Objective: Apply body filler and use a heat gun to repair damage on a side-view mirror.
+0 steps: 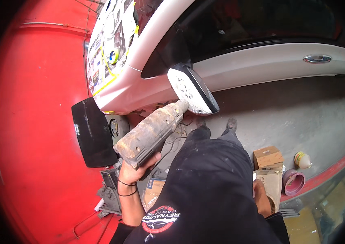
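My left hand point(133, 171) is closed around the underside of a dusty, paint-stained heat gun point(150, 132). Its nozzle points up to the right, at the lower edge of the car's side mirror point(183, 90); whether the two touch I cannot tell. The mirror's white cover has patchy dark marks on it, and a black band runs along its side. Down by my right thigh hangs my right hand point(262, 198), partly hidden by my body, with its fingers not clear to see. It is nearest to a cardboard box point(271, 179).
Newspaper masking point(99, 61) with yellow tape covers part of the white car point(241, 67), and a tape roll point(113, 56) lies there. A black panel point(93, 134) leans by the red wall point(38, 101). Cables lie near my feet. A pink tub point(293, 182) and white bottle point(302, 160) stand right.
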`<state>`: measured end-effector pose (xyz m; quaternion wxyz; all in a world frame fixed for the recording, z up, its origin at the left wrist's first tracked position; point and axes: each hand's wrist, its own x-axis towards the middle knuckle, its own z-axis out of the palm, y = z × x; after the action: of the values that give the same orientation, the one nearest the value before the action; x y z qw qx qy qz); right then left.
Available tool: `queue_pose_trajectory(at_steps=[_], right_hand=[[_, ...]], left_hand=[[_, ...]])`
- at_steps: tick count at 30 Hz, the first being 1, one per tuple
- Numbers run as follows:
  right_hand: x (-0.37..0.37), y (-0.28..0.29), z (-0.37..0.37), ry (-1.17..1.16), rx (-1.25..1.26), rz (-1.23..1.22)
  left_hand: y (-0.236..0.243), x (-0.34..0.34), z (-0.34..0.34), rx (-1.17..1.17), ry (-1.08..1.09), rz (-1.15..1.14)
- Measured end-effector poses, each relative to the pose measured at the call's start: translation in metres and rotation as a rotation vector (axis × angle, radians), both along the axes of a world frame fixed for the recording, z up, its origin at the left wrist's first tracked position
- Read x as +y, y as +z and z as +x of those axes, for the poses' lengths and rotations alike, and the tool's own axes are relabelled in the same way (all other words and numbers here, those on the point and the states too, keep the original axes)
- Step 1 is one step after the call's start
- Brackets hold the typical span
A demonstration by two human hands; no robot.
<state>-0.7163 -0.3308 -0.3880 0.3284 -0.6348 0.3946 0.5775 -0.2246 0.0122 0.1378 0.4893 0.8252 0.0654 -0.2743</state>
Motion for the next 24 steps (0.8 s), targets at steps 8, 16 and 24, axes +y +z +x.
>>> queue_pose_trajectory(at_steps=[8,16,24], right_hand=[[-0.015,0.019,0.107,-0.239,-0.574,-0.367],[-0.025,0.199,0.268,-0.964,-0.944,-0.743],[0.124,0.360,0.369,-1.430,-1.414,-0.502]], left_hand=[[0.001,0.028,0.029,0.045,-0.161,0.048],[-0.024,0.079,0.086,0.103,-0.305,-0.055],[-0.070,0.127,0.145,-0.005,-0.548,-0.220]])
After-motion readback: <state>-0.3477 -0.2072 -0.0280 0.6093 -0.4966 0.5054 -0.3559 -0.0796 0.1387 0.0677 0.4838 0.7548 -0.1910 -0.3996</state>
